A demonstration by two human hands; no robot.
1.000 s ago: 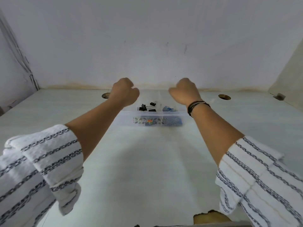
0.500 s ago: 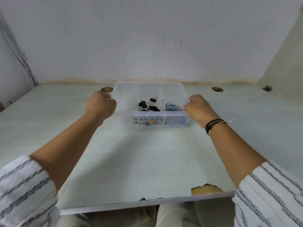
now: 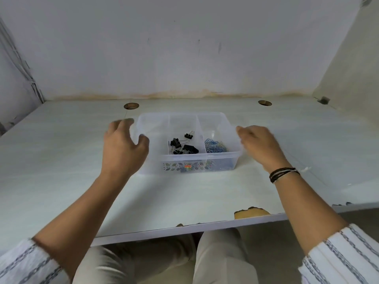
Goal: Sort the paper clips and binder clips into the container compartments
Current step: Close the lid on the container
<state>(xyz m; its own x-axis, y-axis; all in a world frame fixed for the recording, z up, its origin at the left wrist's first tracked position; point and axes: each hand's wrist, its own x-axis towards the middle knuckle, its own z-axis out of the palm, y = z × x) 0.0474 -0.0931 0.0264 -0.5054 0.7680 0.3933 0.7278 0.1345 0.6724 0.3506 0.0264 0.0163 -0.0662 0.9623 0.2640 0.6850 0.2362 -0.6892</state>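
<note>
Binder clips (image 3: 184, 145) lie in the middle compartment of the clear container (image 3: 225, 128), and the paper clips (image 3: 215, 146) lie heaped in the compartment nearest your right fingers, so each kind already has its own bay and the wall between them keeps them from mixing; the bay nearest your left fingers looks bare. Your left hand (image 3: 123, 148) hovers just beside that side wall with its fingers (image 3: 125, 123) spread and loosely curved and the thumb reaching toward the rim; whether the thumb touches the plastic I cannot tell. Your right hand (image 3: 258, 145) sits just outside the opposite wall, its fingers blurred, loosely curled and holding nothing, seemingly clear of the rim. With a hand at each side you are placed to steady or shift the box evenly, which suits a light box that would slide under a one-sided push. No loose clips show on the table (image 3: 61, 160), so the sorting looks done.
</note>
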